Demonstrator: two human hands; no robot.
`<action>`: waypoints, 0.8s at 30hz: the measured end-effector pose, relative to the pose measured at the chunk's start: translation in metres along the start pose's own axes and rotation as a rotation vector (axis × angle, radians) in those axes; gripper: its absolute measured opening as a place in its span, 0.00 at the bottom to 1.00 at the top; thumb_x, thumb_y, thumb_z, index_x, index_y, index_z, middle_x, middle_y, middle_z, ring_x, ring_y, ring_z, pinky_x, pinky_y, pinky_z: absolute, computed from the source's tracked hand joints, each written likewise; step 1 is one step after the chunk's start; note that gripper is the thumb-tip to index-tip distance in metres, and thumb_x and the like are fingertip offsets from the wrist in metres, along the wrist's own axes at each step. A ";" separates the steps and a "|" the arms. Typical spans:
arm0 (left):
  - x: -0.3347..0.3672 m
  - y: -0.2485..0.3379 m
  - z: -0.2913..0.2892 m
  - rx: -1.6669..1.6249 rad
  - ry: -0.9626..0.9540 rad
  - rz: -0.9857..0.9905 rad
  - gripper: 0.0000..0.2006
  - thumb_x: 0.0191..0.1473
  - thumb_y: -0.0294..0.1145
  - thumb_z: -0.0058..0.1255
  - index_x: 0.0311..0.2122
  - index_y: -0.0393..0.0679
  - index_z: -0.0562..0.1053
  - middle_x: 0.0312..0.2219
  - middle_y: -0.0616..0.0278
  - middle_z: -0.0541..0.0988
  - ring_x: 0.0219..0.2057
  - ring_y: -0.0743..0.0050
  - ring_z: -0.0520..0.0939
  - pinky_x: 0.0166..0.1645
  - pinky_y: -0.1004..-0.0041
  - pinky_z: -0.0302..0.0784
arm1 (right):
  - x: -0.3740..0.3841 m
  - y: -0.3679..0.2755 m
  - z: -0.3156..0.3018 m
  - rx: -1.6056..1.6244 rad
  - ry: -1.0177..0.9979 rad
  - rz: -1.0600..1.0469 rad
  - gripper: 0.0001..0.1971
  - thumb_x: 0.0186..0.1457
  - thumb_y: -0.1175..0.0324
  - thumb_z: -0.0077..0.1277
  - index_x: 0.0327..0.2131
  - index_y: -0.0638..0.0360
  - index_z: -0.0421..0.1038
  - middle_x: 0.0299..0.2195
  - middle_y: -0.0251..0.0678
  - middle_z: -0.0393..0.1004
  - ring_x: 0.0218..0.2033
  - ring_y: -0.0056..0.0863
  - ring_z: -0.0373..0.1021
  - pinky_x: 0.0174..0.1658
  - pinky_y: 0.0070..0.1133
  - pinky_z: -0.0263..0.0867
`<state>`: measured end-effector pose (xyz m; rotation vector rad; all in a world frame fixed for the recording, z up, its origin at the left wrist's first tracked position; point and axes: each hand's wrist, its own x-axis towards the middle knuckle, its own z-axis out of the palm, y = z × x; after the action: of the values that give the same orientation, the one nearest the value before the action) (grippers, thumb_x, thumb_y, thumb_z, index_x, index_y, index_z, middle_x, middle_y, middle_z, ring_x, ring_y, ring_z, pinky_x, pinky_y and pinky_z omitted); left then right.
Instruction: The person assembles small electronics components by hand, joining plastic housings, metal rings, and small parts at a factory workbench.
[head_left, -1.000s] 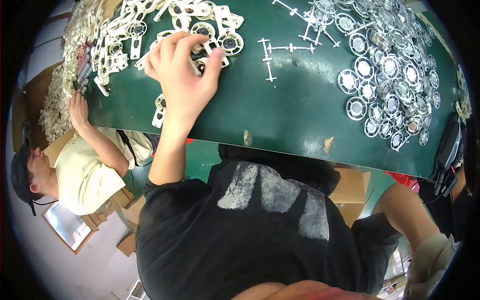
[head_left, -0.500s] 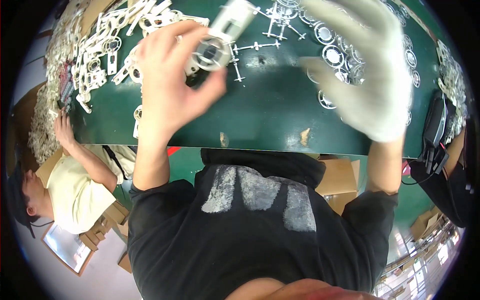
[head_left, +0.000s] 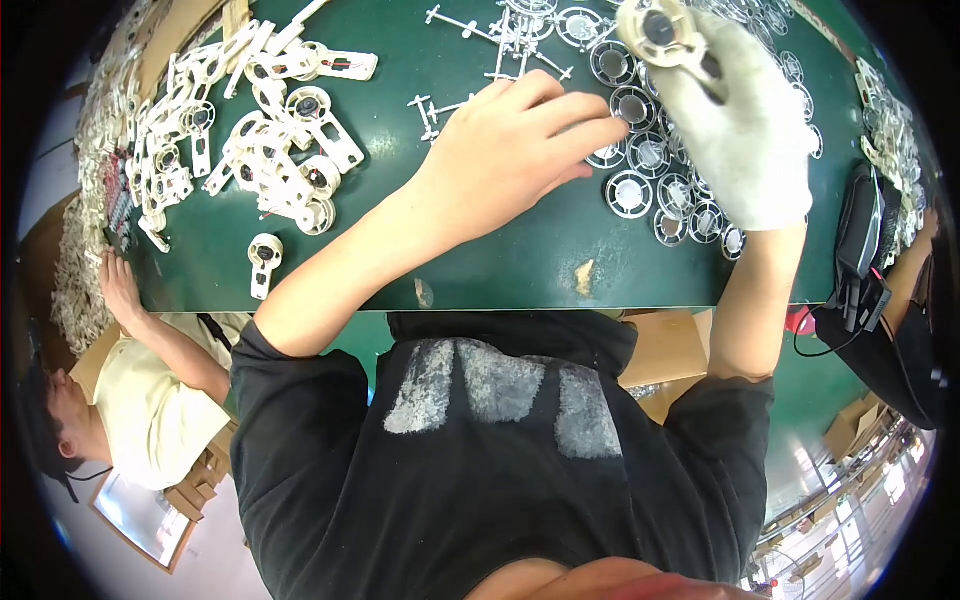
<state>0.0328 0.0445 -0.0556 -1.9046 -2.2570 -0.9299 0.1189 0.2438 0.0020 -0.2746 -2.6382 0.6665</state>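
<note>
My right hand [head_left: 740,130], in a white glove, grips a white plastic housing [head_left: 660,32] with a round ringed end and a dark round part in its middle. It is raised over the right part of the table. My bare left hand [head_left: 525,145] reaches across to the silver spoked rings [head_left: 630,193]. Its fingertips are at the edge of one silver ring [head_left: 632,106], the fingers bent and the thumb apart below them. Whether the fingertips press on that ring I cannot tell. The rings lie in a loose heap, partly under both hands.
A heap of white housings [head_left: 290,150] covers the left part of the green table [head_left: 480,270], with one housing [head_left: 264,262] lying alone nearer me. Silver sprue frames [head_left: 515,45] lie at the far middle. A co-worker's hand [head_left: 120,290] rests at the left edge. A black bag-like object [head_left: 862,225] is at the right.
The white housing has passed from my left hand to my right. My left hand has moved right to the rings, and the gloved hand has closed around the housing.
</note>
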 end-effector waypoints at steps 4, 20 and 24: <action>0.000 -0.002 0.004 -0.028 -0.038 0.022 0.26 0.43 0.32 0.66 0.51 0.52 0.77 0.43 0.69 0.78 0.40 0.64 0.76 0.46 0.66 0.77 | -0.004 -0.007 0.004 0.075 -0.144 0.123 0.18 0.56 0.66 0.62 0.49 0.59 0.76 0.36 0.41 0.81 0.37 0.29 0.80 0.42 0.23 0.74; -0.002 0.005 0.005 0.048 -0.012 -0.136 0.29 0.46 0.39 0.68 0.55 0.48 0.73 0.43 0.64 0.74 0.41 0.65 0.76 0.46 0.66 0.70 | -0.003 -0.005 0.010 -0.016 -0.116 0.137 0.19 0.55 0.69 0.62 0.50 0.63 0.76 0.36 0.40 0.83 0.35 0.21 0.81 0.41 0.19 0.74; -0.009 0.006 0.000 -0.234 0.067 -0.277 0.31 0.48 0.29 0.68 0.59 0.47 0.72 0.45 0.57 0.72 0.39 0.68 0.77 0.43 0.70 0.74 | -0.005 -0.008 0.006 0.085 -0.172 0.237 0.19 0.55 0.68 0.62 0.50 0.61 0.77 0.34 0.39 0.83 0.36 0.23 0.81 0.42 0.21 0.74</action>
<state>0.0403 0.0367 -0.0573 -1.6305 -2.5112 -1.3243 0.1200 0.2327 -0.0007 -0.5327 -2.7564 0.9137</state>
